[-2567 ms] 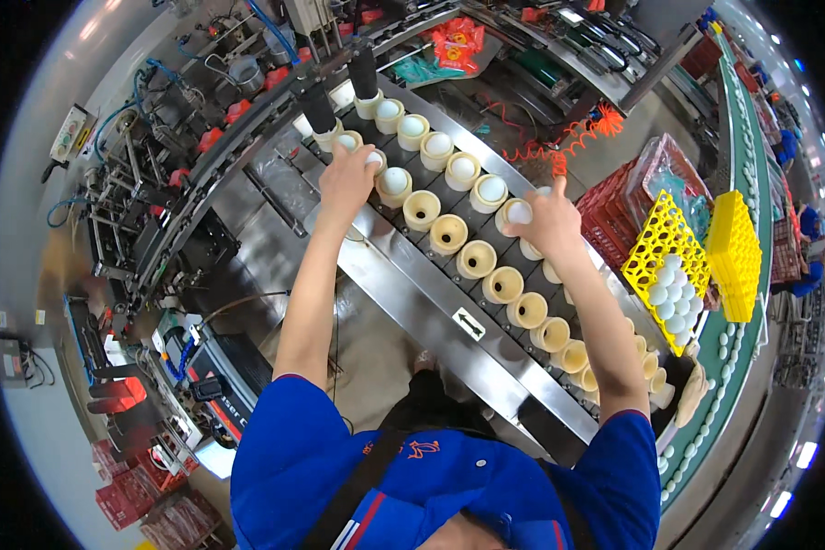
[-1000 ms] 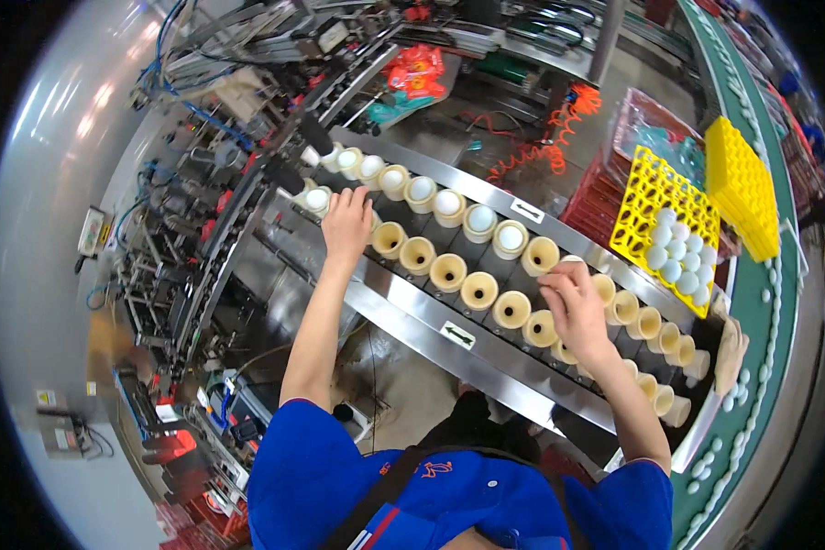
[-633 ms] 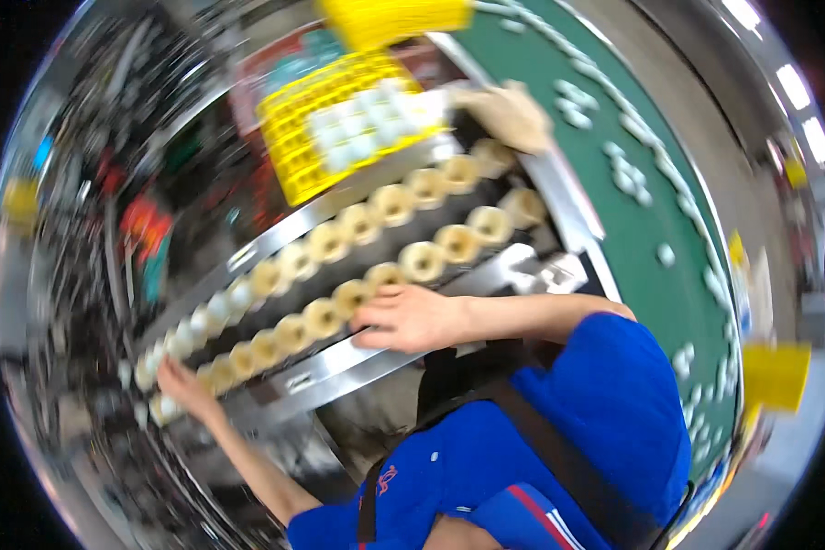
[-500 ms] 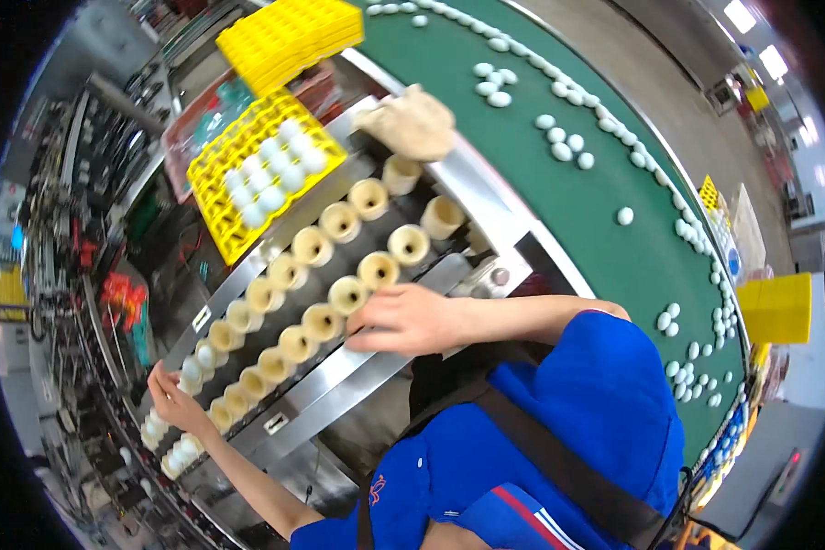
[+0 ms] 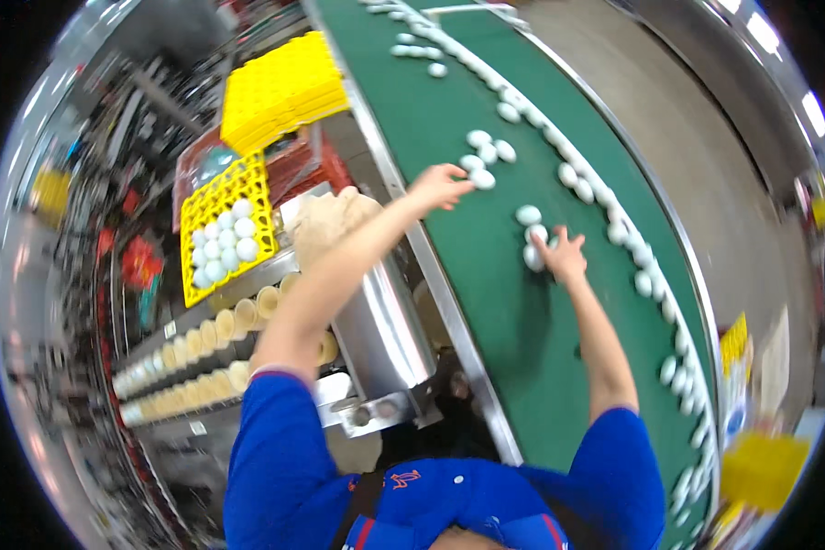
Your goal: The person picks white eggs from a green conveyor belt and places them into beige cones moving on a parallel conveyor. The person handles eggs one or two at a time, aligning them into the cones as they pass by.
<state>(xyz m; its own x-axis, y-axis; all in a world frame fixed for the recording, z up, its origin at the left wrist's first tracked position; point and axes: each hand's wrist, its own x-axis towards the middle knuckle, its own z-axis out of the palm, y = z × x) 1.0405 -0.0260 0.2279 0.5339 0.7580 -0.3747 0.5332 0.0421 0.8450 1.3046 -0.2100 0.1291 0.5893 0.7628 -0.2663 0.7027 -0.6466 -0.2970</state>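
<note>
Both my arms reach over a green conveyor belt (image 5: 522, 321) with pale eggs on it. My left hand (image 5: 442, 188) is at a small cluster of eggs, its fingers stretched out and the tips at or against the nearest egg (image 5: 483, 180). Farther right, my right hand (image 5: 565, 255) has its fingers spread beside and partly over another cluster, whose far egg (image 5: 528, 214) shows plainly. Those fingers hide part of the cluster, so whether they touch an egg is hard to tell. Neither hand visibly grips anything.
A long line of eggs (image 5: 559, 137) runs along the belt's far side. To the left stand a yellow egg tray (image 5: 192, 215) partly filled with eggs, stacked yellow trays (image 5: 284, 87), a tan cloth (image 5: 325, 220) and two rows of cream cups (image 5: 206, 337), some holding eggs.
My view has turned right toward the belt. Both hands have left the cup rows and now reach among the eggs on the belt.
</note>
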